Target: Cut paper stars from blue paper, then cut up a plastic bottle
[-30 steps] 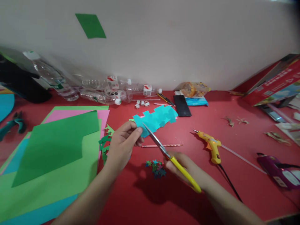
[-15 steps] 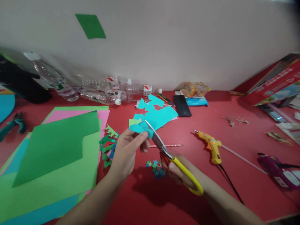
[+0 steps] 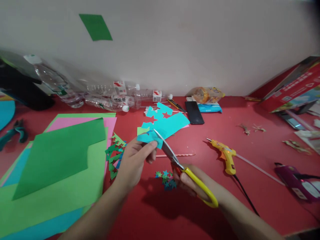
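Note:
My left hand [image 3: 133, 160] pinches the near edge of a turquoise paper sheet [image 3: 166, 125] that has star-shaped holes cut in it. My right hand [image 3: 193, 183] grips yellow-handled scissors [image 3: 183, 168], whose blades reach up into the paper right by my left fingertips. A small heap of cut paper stars [image 3: 166, 179] lies on the red table [image 3: 160, 206] just below the scissors. A pink striped pencil [image 3: 180, 155] lies behind the blades.
Green, pink and blue paper sheets [image 3: 56, 160] cover the left side, with green star offcuts [image 3: 113, 155] at their edge. A yellow glue gun [image 3: 225, 155] lies to the right. Plastic bottles [image 3: 110, 98], a black phone [image 3: 194, 112] and a red box [image 3: 292, 86] line the back.
The turquoise sheet has turned and swung away from me, showing its star holes. The scissor blades have moved further into the paper near my left fingers.

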`<state>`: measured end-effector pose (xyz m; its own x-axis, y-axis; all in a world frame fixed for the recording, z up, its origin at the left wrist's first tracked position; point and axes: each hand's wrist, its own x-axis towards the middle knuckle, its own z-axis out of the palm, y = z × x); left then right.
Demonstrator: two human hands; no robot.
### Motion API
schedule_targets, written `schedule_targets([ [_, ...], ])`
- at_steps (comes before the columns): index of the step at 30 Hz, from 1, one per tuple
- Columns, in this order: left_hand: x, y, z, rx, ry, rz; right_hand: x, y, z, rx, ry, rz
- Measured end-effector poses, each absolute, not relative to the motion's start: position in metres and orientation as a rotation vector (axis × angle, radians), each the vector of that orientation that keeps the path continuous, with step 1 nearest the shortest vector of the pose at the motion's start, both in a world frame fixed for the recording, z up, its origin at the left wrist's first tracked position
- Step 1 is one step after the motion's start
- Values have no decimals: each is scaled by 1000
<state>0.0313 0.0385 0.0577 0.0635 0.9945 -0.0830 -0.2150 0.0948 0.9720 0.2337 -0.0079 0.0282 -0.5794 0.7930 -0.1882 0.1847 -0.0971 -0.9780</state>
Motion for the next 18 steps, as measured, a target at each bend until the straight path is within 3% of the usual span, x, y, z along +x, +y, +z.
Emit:
schedule_targets([
  [18,44,31,48,932,981,1316,220,-21,14,-1107,-1576,1729],
])
